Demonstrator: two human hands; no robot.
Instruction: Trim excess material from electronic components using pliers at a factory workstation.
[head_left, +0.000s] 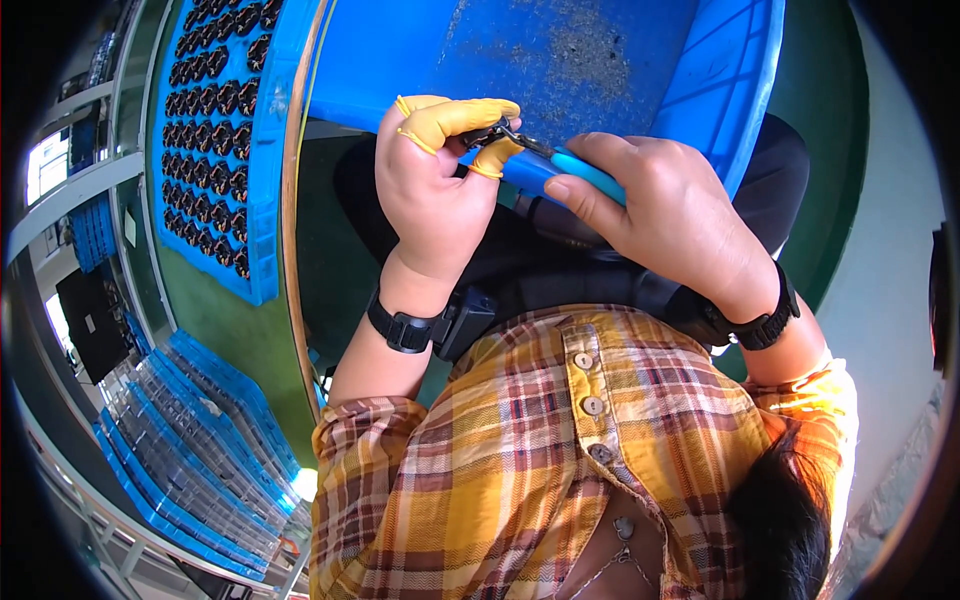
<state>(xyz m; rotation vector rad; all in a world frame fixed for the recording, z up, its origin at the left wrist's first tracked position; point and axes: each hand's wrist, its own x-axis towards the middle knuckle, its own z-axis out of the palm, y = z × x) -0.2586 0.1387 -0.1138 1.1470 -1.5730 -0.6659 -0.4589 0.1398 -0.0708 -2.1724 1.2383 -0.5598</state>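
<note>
My left hand (435,210), with yellow finger cots (440,122) on its fingers, pinches a small dark round part (486,136). The fingers hide much of that part, so its exact kind does not show. My right hand (675,200) is closed around the turquoise handles of a pair of cutting pliers (592,178). The pliers point left, and their metal jaws are at the small part, between the finger cots. Both hands are above the near edge of a blue plastic bin (735,110).
Dark debris (590,55) is scattered over the bin's floor. On the green table (235,325) at left lies a blue tray (262,270) with rows of dark round parts (208,130). Stacked blue and clear trays (195,450) stand at lower left, beside metal shelving (75,205).
</note>
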